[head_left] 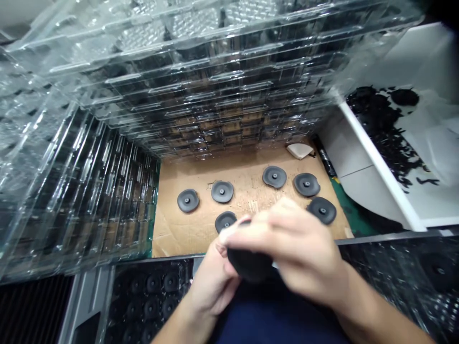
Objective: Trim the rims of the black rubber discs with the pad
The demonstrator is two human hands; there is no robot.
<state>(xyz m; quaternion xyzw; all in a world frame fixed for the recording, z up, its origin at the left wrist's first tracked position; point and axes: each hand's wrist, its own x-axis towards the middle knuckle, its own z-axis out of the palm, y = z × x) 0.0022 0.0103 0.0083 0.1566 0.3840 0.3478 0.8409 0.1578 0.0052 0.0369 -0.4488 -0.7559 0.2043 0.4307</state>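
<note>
Both my hands meet low in the middle of the view, over my lap. My right hand (297,248) lies on top, fingers curled round a dark round disc (249,265). My left hand (211,277) comes up from below and grips the same disc from its left side. Motion smears the fingers a little. Just beyond them, several dark grey round discs (222,191) with a small centre hub lie loose on a brown cardboard sheet (186,229).
Tall stacks of clear plastic blister trays (201,95) wall in the cardboard at the back and left. A tray holding black discs (150,296) sits at lower left. A white bin with black scraps (387,124) stands at right. A marker pen (324,157) lies by the bin.
</note>
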